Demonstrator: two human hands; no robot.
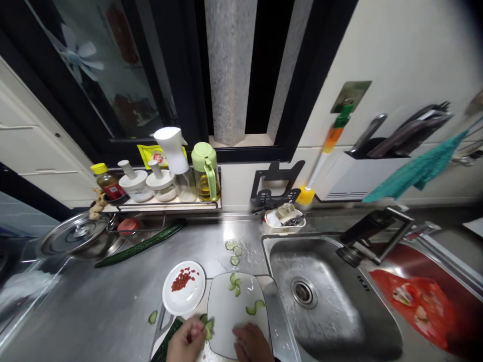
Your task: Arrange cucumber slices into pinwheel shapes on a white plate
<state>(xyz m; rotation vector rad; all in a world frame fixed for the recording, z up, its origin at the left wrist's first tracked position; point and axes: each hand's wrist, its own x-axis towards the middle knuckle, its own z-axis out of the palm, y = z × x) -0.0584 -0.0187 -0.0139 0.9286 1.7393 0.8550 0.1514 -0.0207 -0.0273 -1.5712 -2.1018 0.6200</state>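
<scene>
1. Head view, far left: a shiny pot lid (75, 234) sits on the steel counter (94, 311). A long whole cucumber (139, 245) lies just beside it. That one is not cut yet.
2. Near it is a small plate (177, 304) with red bits (184, 279) on it. Those look all chopped.
3. Your left hand (186, 343) is at the bottom. Its fingers are pinched shut on some cucumber slices (207, 329) at the left edge of the white board (226, 317). A dark green cucumber piece (168, 344) pokes out under that hand.
4. More slices lie on the board, and some loose slices (234, 253) lie on the wet counter behind it. So I think the slicing is partly done.
5. Your right hand (252, 344) rests on the near edge of the board. I cannot tell if it is holding anything.
6. To the right is the sink (339, 301), then a red bag (411, 301). A blue-green cloth (415, 173) hangs on the wall, to the right of the dark window (264, 75).
</scene>
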